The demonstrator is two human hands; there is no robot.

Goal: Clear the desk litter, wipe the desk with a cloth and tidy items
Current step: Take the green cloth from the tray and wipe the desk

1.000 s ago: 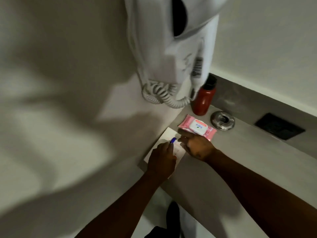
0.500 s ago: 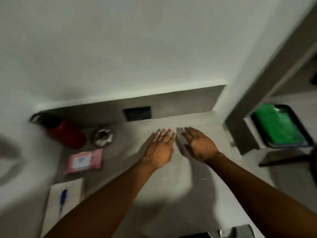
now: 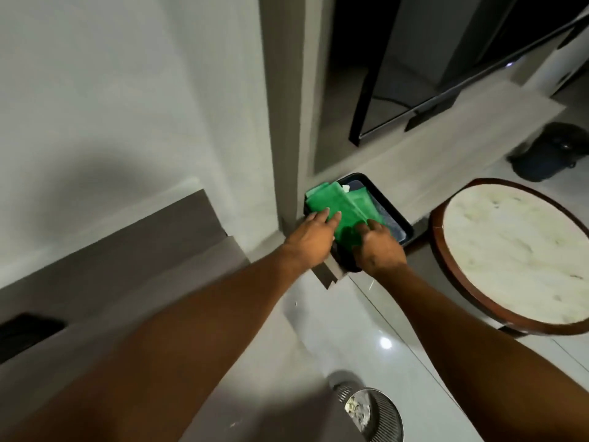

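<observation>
Both hands are at the green cloth (image 3: pixel 338 212): the left hand (image 3: pixel 310 239) rests on its near left edge with fingers extended flat, while the right hand (image 3: pixel 377 247) has its fingers bent down onto the near right portion; whether that grip has closed on the fabric cannot be told, since the fingertips are hidden. The cloth lies folded in a black tray (image 3: pixel 400 218), directly beneath and just beyond the fingers, covering the tray's left half. The tray sits on a pale ledge (image 3: pixel 446 154) past the grip, tight against a wall column (image 3: pixel 283 122) on the left-hand side. Judgement: the cloth is being collected for the wiping stage, two hands serving to keep the folds together on lifting. The counter (image 3: pixel 153 282) to be wiped lies behind and left of the grip, under the left forearm. To the right of the grip stands a round marble-topped table (image 3: pixel 516 250); nearer the person, a mesh waste bin (image 3: pixel 373 413) holding crumpled litter.
</observation>
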